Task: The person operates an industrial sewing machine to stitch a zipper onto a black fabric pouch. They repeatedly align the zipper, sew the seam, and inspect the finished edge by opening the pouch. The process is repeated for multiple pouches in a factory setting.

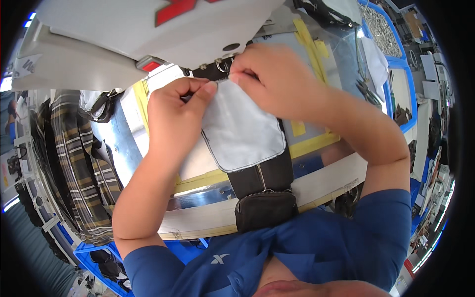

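A silver-grey fabric panel point(242, 131) with rounded lower corners and dark edging lies over a black zippered bag point(264, 210). My left hand point(175, 111) is closed, thumb and fingers pinching the panel at its upper left corner. Opposite it, my right hand point(277, 81) is closed at the panel's upper right, by a black strap point(210, 73); its fingertips partly hide what they pinch. A metal ring point(220, 66) shows on that strap, just left of the right hand. Above both hands looms the pale head of a sewing machine point(114, 34), its needle area out of sight.
Yellow tape point(311, 49) marks the worktable. Right of it lie dark-handled snips point(368, 94) and blue trays point(411, 94), one holding many small metal parts point(378, 29). Plaid fabric point(81, 158) hangs at the left, near a black zippered piece point(106, 106) and a blue basket point(86, 252).
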`<action>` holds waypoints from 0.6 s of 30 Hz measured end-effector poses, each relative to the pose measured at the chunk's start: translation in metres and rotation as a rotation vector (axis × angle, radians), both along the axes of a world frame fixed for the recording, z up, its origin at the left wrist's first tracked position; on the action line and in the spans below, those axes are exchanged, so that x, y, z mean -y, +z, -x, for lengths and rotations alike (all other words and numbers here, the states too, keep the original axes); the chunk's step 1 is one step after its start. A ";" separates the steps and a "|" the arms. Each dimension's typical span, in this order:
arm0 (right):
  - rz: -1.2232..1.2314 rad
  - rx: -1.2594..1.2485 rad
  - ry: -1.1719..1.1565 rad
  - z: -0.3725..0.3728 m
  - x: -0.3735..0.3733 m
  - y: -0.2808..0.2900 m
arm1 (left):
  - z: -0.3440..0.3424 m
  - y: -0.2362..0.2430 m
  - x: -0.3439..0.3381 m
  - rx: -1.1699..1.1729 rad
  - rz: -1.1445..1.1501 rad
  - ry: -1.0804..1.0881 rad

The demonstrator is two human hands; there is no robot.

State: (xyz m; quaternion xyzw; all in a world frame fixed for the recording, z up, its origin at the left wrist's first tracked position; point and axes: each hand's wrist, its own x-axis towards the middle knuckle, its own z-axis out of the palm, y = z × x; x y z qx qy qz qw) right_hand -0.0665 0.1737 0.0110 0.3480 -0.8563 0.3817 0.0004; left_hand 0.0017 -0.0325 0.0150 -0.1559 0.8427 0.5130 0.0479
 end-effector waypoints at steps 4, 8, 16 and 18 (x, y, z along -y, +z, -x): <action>-0.114 0.096 -0.037 0.033 0.004 0.000 | 0.031 0.004 0.003 -0.047 0.158 -0.036; -0.093 0.039 -0.060 0.048 0.005 -0.014 | 0.043 -0.021 0.017 -0.198 0.411 -0.132; -0.192 0.040 0.001 0.055 0.006 -0.013 | 0.047 -0.024 0.023 -0.221 0.388 -0.241; -0.202 0.032 0.002 0.056 0.005 -0.014 | 0.047 -0.021 0.021 -0.206 0.380 -0.237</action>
